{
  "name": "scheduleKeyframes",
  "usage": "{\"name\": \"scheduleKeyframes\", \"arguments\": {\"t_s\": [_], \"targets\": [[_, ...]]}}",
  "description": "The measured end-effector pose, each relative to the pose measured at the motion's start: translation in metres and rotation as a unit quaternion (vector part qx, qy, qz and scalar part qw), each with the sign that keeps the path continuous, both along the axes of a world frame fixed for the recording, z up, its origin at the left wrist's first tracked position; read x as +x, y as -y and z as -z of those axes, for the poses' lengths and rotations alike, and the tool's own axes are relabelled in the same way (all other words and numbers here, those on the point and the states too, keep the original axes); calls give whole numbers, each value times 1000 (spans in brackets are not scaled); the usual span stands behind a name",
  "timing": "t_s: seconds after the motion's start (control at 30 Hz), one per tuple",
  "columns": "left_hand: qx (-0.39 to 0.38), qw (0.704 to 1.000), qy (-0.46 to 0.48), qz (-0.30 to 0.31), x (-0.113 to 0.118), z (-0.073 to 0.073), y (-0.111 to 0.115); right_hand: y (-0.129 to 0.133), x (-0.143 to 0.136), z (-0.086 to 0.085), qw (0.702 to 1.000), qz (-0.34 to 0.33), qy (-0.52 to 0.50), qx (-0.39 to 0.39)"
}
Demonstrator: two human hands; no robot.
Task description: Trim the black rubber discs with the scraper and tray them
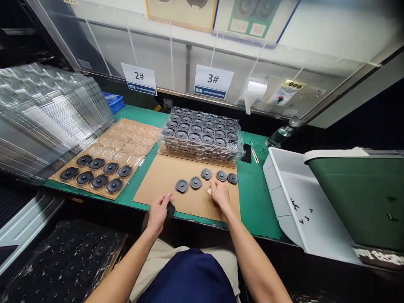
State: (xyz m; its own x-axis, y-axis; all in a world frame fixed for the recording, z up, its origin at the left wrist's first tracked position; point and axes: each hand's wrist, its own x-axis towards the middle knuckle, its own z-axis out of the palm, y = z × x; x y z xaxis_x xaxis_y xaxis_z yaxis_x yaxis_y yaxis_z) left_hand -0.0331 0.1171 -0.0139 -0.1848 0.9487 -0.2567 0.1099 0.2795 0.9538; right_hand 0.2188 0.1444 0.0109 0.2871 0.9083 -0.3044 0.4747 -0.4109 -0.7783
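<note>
Near the front edge of the cardboard sheet (154,185), my left hand (158,212) has its fingers pressed together on a black rubber part (171,209), which is partly hidden. My right hand (220,194) is closed over the sheet, with something small and pale at its fingertips that I cannot make out. Several dark round parts lie in a loose row just beyond my hands, among them one at the left (182,185), one in the middle (206,174) and one at the right end (232,178).
Stacked clear trays (202,145) full of dark parts stand behind the sheet. A tray (118,158) at the left holds two rows of parts. Tall stacks of trays (59,122) are further left. A white bin (284,189) with black scraps stands right.
</note>
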Motion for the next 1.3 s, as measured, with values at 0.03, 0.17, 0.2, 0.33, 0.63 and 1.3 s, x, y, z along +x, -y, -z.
{"name": "scheduleKeyframes", "arguments": {"t_s": [0.03,0.17,0.2,0.33,0.63,1.3], "targets": [[-7,1000,16,-11,4,-3,9,19,-7,-1,1000,-24,-18,1],[-36,997,65,-20,24,-18,45,96,-46,-10,982,-135,-130,11],[-44,996,75,-11,29,-23,54,111,-53,-12,978,-141,-154,14],[-75,990,109,53,41,-49,77,137,-55,-20,966,-100,-238,8],[-98,917,314,225,35,-85,90,140,-38,-49,904,-35,-425,-40],[-8,952,259,161,18,-108,104,154,-28,-130,921,-268,-78,273]]}}
